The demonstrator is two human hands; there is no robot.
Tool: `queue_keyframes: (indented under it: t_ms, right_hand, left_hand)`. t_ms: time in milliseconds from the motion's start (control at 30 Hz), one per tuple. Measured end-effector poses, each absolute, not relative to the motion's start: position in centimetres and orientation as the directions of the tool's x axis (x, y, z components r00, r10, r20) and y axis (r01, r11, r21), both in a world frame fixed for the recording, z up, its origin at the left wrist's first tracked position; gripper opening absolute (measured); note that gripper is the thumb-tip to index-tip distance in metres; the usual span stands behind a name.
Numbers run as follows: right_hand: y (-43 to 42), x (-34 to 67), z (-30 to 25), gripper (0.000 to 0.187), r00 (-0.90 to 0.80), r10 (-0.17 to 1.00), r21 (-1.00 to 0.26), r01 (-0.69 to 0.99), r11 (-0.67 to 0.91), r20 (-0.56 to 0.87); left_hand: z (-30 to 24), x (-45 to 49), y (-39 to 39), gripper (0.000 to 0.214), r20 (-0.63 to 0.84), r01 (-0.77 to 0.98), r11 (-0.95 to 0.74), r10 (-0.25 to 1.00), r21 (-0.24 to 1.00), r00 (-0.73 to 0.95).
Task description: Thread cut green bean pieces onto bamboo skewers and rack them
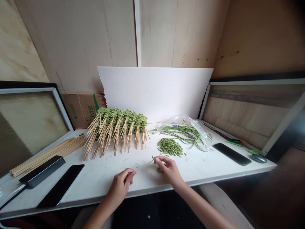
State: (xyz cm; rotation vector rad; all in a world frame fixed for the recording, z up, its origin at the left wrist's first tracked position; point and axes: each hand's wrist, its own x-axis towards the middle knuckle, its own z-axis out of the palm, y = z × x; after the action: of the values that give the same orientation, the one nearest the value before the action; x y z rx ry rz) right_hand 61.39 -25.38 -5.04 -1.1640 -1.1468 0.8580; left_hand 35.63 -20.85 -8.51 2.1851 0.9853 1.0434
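My right hand (168, 168) pinches a short cut piece of green stem (153, 158) between thumb and fingertips, above the table. A thin pale line, perhaps a skewer tip, shows beside it. Under that hand lie a few more green pieces (159, 170). My left hand (122, 181) rests near the table's front edge with its fingers curled closed; whether anything is inside is hidden. Just beyond my right hand is a heap of short cut green stems (169, 147). To the left stands a tall stack of loaded skewers (121, 121), green pieces threaded on, bare wooden ends pointing towards me.
Long uncut green stems (183, 132) lie partly in a clear plastic bag (190, 122). Bare wooden skewers (52, 151), a black box-shaped device (43, 171) and a phone (61, 186) lie left. Another phone (232, 154) and a mouse (259, 158) are right. A white board (154, 90) stands behind.
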Motion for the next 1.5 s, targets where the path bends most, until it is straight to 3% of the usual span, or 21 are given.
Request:
queue_keyframes:
  t_ms: [167, 300, 433, 567, 800, 933, 1100, 1267, 1500]
  right_hand:
    - [-24.9, 64.0, -3.8, 0.055, 0.3, 0.926, -0.974, 0.084, 0.212, 0.227]
    - [-24.8, 66.4, -3.0, 0.036, 0.203, 0.926, -0.891, 0.398, 0.219, 0.318]
    - [-24.9, 67.7, -3.4, 0.018, -0.036, 0.896, -0.668, 0.653, 0.357, 0.443]
    - [-24.7, 68.0, -4.2, 0.013, -0.197, 0.877, -0.542, 0.72, 0.433, 0.439]
    - [-24.8, 67.3, -4.1, 0.018, -0.134, 0.886, -0.499, 0.785, 0.368, 0.443]
    - [-24.6, 67.4, -3.8, 0.026, 0.07, 0.912, -0.704, 0.66, 0.261, 0.405]
    - [-23.9, 68.0, -4.1, 0.038, 0.274, 0.94, -0.969, 0.197, 0.152, 0.203]
    - [-23.8, 67.6, -4.2, 0.034, 0.283, 0.953, -0.969, -0.184, 0.166, 0.109]
    - [-24.1, 67.0, -4.0, 0.029, 0.219, 0.975, -0.933, -0.339, 0.121, 0.047]
  left_hand:
    - [-8.9, 35.5, -20.7, 0.034, 0.425, 0.365, -0.565, 0.813, 0.74, 0.398]
    - [-9.2, 35.5, -20.6, 0.032, 0.433, 0.365, -0.568, 0.813, 0.738, 0.389]
    - [-9.3, 35.4, -20.6, 0.031, 0.426, 0.389, -0.565, 0.816, 0.727, 0.39]
    - [-9.3, 35.4, -20.6, 0.03, 0.434, 0.397, -0.574, 0.812, 0.716, 0.391]
    - [-9.4, 35.6, -20.6, 0.027, 0.468, 0.405, -0.602, 0.795, 0.688, 0.386]
    - [-9.4, 35.7, -20.6, 0.027, 0.483, 0.399, -0.614, 0.787, 0.682, 0.385]
    - [-9.6, 35.6, -20.6, 0.027, 0.475, 0.396, -0.614, 0.785, 0.682, 0.398]
    - [-9.5, 35.5, -20.7, 0.029, 0.474, 0.404, -0.618, 0.782, 0.674, 0.405]
    - [-9.1, 35.6, -20.8, 0.029, 0.473, 0.413, -0.617, 0.783, 0.67, 0.403]
